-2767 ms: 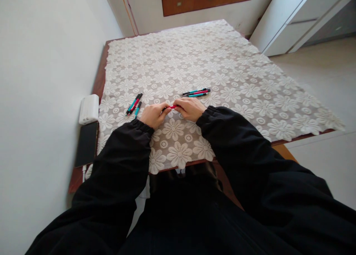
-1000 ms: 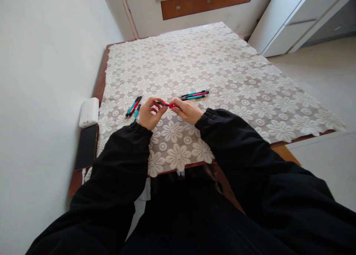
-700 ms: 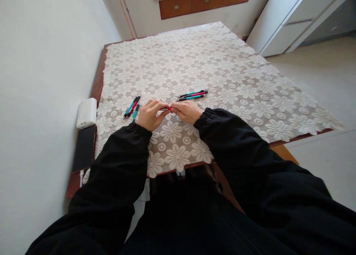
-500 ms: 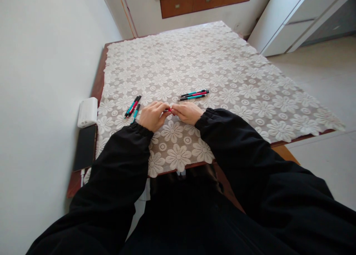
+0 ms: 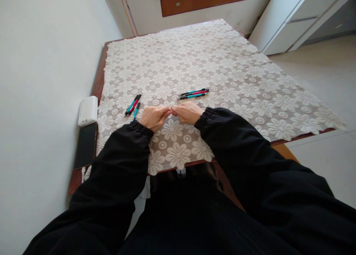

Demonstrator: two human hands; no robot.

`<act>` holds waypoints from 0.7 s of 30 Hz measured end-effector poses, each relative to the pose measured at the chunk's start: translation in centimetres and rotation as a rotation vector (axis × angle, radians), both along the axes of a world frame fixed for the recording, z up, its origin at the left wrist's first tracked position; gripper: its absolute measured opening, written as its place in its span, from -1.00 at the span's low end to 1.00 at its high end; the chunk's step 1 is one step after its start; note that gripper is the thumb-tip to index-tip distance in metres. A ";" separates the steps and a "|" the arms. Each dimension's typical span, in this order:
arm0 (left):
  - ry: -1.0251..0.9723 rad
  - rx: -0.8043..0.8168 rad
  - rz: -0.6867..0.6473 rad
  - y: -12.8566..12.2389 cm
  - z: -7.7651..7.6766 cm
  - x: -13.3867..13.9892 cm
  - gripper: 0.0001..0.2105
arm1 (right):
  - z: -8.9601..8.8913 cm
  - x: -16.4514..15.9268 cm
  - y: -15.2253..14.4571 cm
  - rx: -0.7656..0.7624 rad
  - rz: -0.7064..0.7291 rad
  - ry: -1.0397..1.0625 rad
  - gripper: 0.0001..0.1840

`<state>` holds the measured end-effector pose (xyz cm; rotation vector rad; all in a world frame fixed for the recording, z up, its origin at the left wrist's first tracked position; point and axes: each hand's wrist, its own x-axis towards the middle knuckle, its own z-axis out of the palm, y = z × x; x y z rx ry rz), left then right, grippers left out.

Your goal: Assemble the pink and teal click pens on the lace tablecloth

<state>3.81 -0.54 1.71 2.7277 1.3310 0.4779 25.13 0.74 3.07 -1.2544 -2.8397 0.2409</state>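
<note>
My left hand (image 5: 154,117) and my right hand (image 5: 188,112) meet above the lace-covered table, fingertips touching. Both are closed in a pinch around a pen (image 5: 170,109), nearly all hidden by the fingers; just a tiny bit shows between them. Beyond my right hand lies a group of slim pens (image 5: 194,94), blue and red with black ends, side by side. Left of my left hand rest several shorter-looking blue and red pens (image 5: 132,105) with black ends, one of them (image 5: 136,111) close to my wrist.
A flower-patterned lace cloth (image 5: 178,155) covers the wooden table. On the left edge, against the wall, are a white box-shaped device (image 5: 88,111) and a dark phone-like slab (image 5: 85,145) with a white cable (image 5: 83,174). Wooden drawers (image 5: 208,1) and a white cabinet (image 5: 289,19) stand beyond.
The red part that showed between my fingertips is now almost covered. My left fingers have closed in and turned slightly; the pens on the cloth lie as before.
</note>
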 end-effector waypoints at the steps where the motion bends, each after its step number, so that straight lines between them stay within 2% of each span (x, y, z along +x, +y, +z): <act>1: -0.005 -0.005 0.001 0.0 0.0 -0.1 -0.60 | 0.0 0.0 0.0 0.012 0.005 0.004 -0.57; 11: -0.058 -0.049 0.040 0.1 0.0 -0.3 -0.63 | -0.6 -0.1 0.5 0.176 0.139 0.053 -0.59; 17: -0.030 0.030 0.125 0.4 -0.1 -0.4 -0.62 | -0.4 0.4 0.7 0.072 0.008 0.126 -0.53; 21: -0.059 0.052 0.093 0.5 0.1 -0.4 -0.67 | -0.4 0.6 0.8 0.011 -0.014 0.102 -0.58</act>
